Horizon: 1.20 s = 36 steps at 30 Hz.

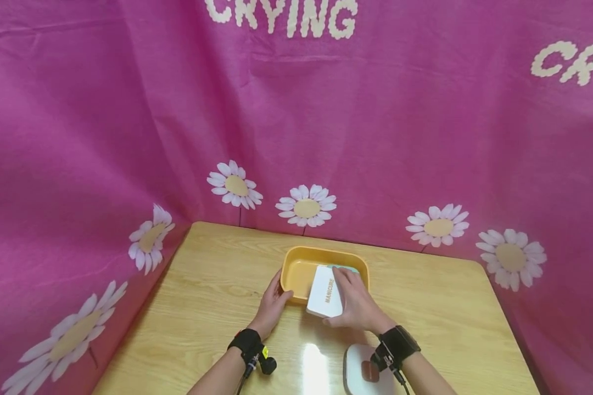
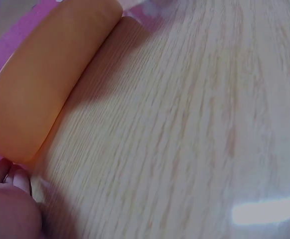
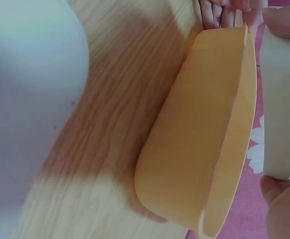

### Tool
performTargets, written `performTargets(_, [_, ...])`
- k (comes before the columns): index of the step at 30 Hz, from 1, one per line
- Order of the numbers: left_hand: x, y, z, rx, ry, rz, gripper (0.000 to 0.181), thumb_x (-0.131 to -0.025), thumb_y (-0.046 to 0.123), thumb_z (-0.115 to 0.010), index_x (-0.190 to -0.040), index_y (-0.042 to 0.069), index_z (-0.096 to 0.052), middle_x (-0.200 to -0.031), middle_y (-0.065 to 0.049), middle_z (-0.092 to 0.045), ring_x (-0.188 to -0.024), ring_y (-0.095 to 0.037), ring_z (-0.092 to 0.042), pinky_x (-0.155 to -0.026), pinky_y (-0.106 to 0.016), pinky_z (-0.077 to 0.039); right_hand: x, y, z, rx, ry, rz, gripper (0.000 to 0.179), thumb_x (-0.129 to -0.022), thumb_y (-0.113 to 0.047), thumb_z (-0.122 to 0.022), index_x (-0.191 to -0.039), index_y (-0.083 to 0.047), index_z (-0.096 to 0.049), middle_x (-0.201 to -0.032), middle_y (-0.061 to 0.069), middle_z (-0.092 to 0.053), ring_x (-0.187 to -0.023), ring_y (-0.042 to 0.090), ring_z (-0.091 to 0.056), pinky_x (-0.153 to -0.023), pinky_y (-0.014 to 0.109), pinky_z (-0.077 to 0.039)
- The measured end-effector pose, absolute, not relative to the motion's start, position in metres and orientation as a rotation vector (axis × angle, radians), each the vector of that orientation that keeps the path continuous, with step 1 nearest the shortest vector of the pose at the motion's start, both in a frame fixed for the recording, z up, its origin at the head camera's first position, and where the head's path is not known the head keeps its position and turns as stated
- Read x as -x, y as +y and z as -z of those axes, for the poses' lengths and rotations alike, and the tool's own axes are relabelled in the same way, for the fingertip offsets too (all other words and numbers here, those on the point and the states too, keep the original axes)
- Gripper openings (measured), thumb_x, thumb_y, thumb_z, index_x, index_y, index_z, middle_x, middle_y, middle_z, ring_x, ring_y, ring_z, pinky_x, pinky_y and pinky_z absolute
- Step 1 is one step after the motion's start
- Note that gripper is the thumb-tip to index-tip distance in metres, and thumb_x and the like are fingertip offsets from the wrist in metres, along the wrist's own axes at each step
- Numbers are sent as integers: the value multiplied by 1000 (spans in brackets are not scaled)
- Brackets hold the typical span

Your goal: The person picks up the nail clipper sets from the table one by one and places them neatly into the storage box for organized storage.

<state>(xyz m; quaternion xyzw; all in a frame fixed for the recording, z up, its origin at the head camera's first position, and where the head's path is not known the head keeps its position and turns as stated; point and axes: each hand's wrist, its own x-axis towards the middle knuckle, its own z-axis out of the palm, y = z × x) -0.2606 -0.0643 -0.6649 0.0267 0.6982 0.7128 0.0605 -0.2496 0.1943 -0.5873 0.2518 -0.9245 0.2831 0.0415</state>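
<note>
A yellow rounded plastic bin (image 1: 300, 274) sits on the table. My left hand (image 1: 270, 308) holds its left end, the thumb at the near corner and the fingers along the side. A white box lettered MANICURE (image 1: 320, 293) tilts over the bin's near rim in my right hand (image 1: 358, 306). In the right wrist view, the thumb and fingers grip the white box (image 3: 282, 104) at its opposite ends, beside the bin's rim (image 3: 229, 144). Something teal (image 1: 352, 269) shows inside the bin, partly hidden by the right hand.
A white rounded-corner item (image 1: 358, 378) with a brownish patch lies near the front of the wooden table (image 1: 217, 274), partly under the right wrist. Pink cloth (image 1: 375, 137) with daisies hangs along the table's back and sides. Cables run from both wrist cameras.
</note>
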Motion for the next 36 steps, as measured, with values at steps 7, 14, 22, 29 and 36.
performTargets(7, [260,-64,666,-94,2097,-2141,70,-107,17,-57,-168,12,-22,-172,-16,-25,-157,-34,-27,-126,-51,-28,258,195,583,-733,-2853,-885,133,-57,-41,-100,-163,1,-31,-158,23,-40,-144,38,-39,-116,60,-42])
performTargets(14, [262,-64,664,-94,2123,-2124,69,-107,25,-59,-168,20,-26,-171,-9,-29,-158,-29,-28,-127,-50,-27,281,192,584,-724,-2852,-852,130,-58,-44,-100,-160,5,-34,-154,24,-44,-140,40,-42,-115,58,-43])
performTargets(22, [259,-65,672,-106,2128,-2109,67,-109,21,-56,-168,18,-24,-171,-12,-29,-157,-30,-29,-126,-50,-29,290,189,584,-789,-2869,-760,131,-58,-48,-98,-159,6,-35,-154,25,-45,-142,43,-42,-118,58,-40])
performTargets(29, [261,-72,673,-116,2082,-2127,64,-110,21,-53,-167,17,-26,-171,-13,-30,-157,-30,-30,-126,-49,-30,297,185,584,-769,-2907,-710,131,-59,-48,-97,-160,5,-34,-157,24,-43,-143,42,-41,-118,57,-41])
performTargets(36, [259,-71,669,-115,2051,-2148,65,-109,19,-54,-167,12,-26,-170,-18,-30,-156,-34,-29,-126,-51,-30,306,177,589,-777,-2929,-654,131,-60,-53,-95,-161,3,-33,-156,24,-44,-144,42,-41,-117,57,-43])
